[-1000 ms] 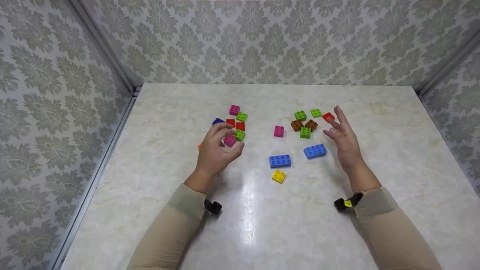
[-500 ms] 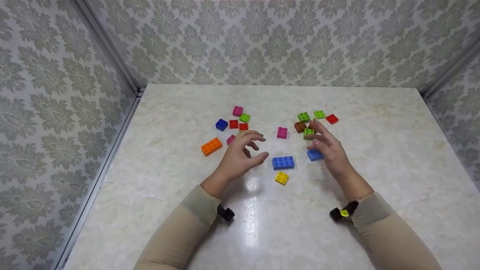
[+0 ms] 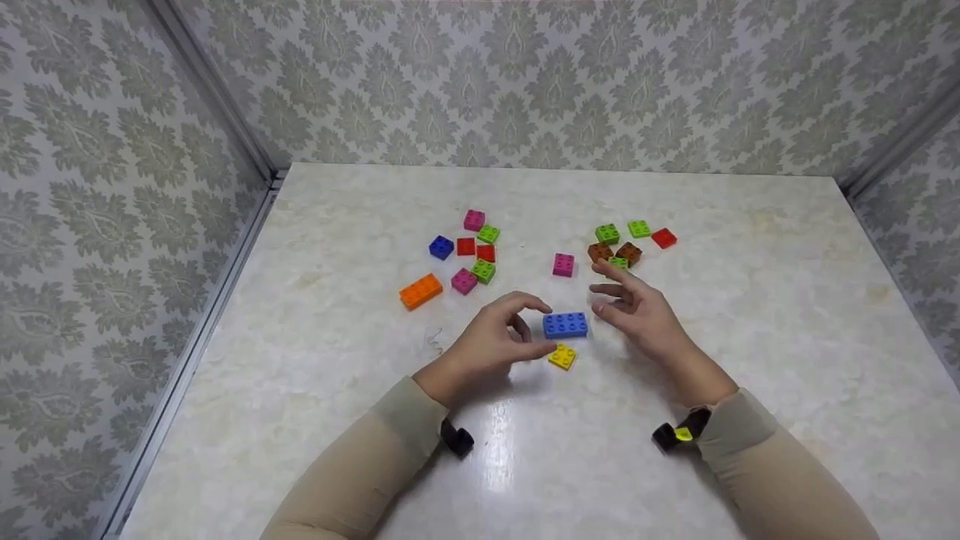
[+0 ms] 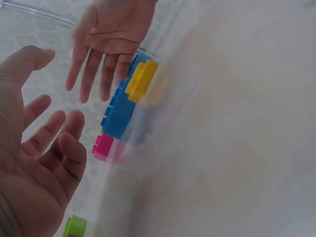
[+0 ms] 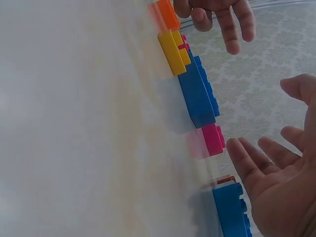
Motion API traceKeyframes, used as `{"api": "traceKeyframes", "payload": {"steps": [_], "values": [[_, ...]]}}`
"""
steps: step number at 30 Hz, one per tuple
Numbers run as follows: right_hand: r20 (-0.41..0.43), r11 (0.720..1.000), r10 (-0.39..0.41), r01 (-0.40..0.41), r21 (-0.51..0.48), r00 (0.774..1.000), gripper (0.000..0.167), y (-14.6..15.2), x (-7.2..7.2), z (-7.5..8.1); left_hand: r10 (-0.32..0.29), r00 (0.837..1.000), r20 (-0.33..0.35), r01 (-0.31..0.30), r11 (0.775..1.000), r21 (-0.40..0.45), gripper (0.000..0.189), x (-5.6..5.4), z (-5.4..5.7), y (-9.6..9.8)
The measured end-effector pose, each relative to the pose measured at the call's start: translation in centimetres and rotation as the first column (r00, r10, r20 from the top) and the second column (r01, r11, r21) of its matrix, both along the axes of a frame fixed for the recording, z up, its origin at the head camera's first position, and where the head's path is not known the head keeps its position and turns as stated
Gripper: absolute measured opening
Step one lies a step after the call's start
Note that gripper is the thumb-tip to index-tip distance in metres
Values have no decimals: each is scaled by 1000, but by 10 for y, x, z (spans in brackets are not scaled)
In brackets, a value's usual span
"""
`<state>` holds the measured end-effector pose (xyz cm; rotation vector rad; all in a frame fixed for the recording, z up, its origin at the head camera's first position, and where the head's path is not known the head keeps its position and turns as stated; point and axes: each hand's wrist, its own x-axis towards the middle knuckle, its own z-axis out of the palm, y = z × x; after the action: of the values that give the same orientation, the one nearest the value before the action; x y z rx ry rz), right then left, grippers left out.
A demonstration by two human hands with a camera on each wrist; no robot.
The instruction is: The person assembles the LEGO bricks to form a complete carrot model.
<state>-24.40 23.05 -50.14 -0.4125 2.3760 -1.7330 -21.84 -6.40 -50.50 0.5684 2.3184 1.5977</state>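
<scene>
A long blue brick lies mid-table with a small yellow brick just in front of it. My left hand hovers at their left, fingers bent and thumb spread apart, with nothing between them. From the other side comes my right hand, its fingers loosely extended and holding nothing. The second long blue brick is hidden behind that hand in the head view, but shows below it in the right wrist view. Behind the middle blue brick sits a pink brick.
Left of centre lie an orange brick, a dark blue brick and several pink, green and red ones. Green, brown and red bricks cluster at the back right. Patterned walls bound the pale table.
My left hand has moved right and nearer, from over the left cluster to beside the middle blue brick. My right hand has come inward and nearer, now covering the second blue brick.
</scene>
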Motion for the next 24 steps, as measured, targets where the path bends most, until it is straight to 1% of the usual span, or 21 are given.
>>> {"api": "traceKeyframes", "payload": {"steps": [4, 7, 10, 13, 18, 24], "values": [[-10, 998, 2, -1, 67, 1000, 70, -1, 2, 0, -37, 997, 69, 39, 999, -31, 51, 2, -3, 4], [-18, 991, 10, -7, 134, 1000, 67, -3, 4, 1, -37, 991, 127, 41, 999, -29, 46, 3, -5, 5], [-11, 978, 24, -22, 205, 1000, 63, -5, 6, 1, -28, 986, 162, 34, 999, -36, 41, 2, -7, 6], [1, 961, 38, -37, 274, 999, 59, -8, 9, 2, -23, 987, 161, 33, 998, -61, 39, 2, -8, 7], [9, 935, 69, -68, 348, 998, 55, -10, 11, -1, -32, 991, 131, 45, 995, -93, 36, 2, -10, 9], [-20, 898, 99, -81, 433, 995, 50, -14, 11, -2, -45, 994, 101, 61, 985, -159, 38, 3, -10, 9]]}}
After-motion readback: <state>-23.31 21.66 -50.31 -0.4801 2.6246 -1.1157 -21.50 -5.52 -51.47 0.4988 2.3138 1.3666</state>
